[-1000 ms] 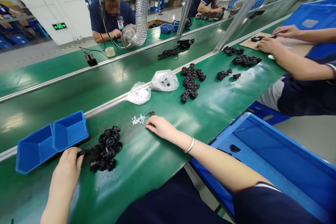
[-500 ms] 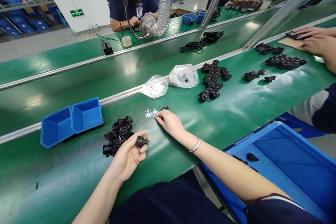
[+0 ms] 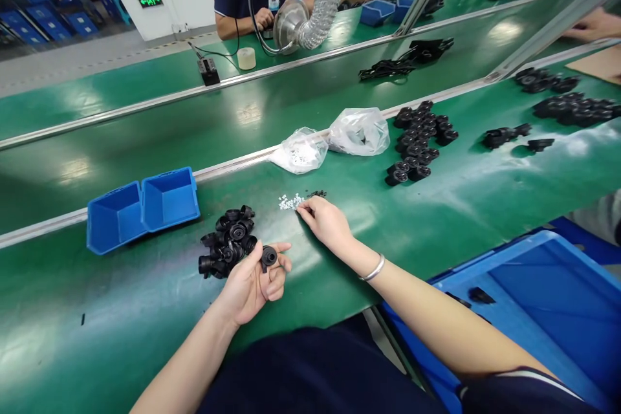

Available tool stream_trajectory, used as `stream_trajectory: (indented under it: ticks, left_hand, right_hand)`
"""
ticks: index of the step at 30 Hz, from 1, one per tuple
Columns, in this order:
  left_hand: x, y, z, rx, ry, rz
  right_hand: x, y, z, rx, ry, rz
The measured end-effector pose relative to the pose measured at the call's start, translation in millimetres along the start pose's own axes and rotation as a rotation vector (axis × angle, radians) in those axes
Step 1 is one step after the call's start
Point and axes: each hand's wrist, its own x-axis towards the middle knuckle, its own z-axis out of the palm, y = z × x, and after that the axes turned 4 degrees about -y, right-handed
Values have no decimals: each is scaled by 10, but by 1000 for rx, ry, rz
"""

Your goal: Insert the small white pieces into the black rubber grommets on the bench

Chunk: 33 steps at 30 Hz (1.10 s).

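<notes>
My left hand (image 3: pixel 255 278) is palm up above the green bench and holds a small black round part (image 3: pixel 268 257) between thumb and fingers. Just left of it lies a pile of the same black parts (image 3: pixel 227 240). My right hand (image 3: pixel 326 221) rests on the bench with its fingertips pinched at a little heap of tiny white pieces (image 3: pixel 290 201); a few tiny dark pieces (image 3: pixel 318 193) lie beside them. What the right fingertips hold, if anything, is too small to see.
A pair of joined blue bins (image 3: pixel 143 207) stands left of the pile. Two clear plastic bags (image 3: pixel 330 141) and more groups of black parts (image 3: pixel 418 140) lie further right. A large blue crate (image 3: pixel 548 297) sits at my right. A person works across the conveyor.
My left hand picked one black part from the pile, drew it toward me and turned palm up. My right hand stayed at the white pieces. The view shifted left.
</notes>
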Motion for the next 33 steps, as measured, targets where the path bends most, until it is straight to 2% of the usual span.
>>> stream_trajectory:
  ticks: [17, 19, 22, 25, 27, 30, 33]
  left_hand:
    - [2, -15, 9, -9, 66, -17]
    - [-3, -34, 6, 61, 77, 34]
    - [-6, -85, -4, 280, 124, 133]
    - [8, -165, -46, 474, 171, 216]
    - [28, -225, -100, 535, 168, 263]
    - [47, -291, -181, 643, 167, 317]
    - [30, -285, -187, 870, 265, 348]
  right_hand:
    - [8, 45, 22, 36, -11, -56]
    - [21, 50, 7, 48, -9, -65]
    - [4, 29, -78, 82, -12, -89]
    - [-117, -82, -215, 150, 19, -134]
    - [-257, -210, -286, 215, 46, -207]
    - [-495, -421, -287, 264, 11, -363]
    - [-669, -555, -171, 166, -7, -496]
